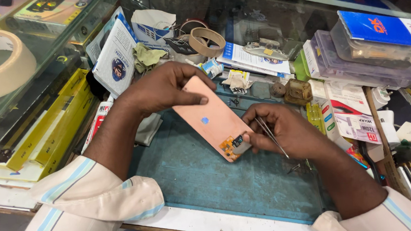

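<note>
Over the blue mat (209,185) on the desk: right hand (288,134), grip pinched together on thin tweezers (272,138), thumb pressing the flex end of the copper-backed phone screen (212,117). Seemingly connector work underway; next, fine, steady tip placement. Farther up, left hand (164,87) clamped around the panel's upper edge, held tilted above the mat.

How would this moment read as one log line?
left hand: grips copper-coloured panel top | right hand: holds tweezers, thumb on panel's orange connector end | surface: blue mat
</note>
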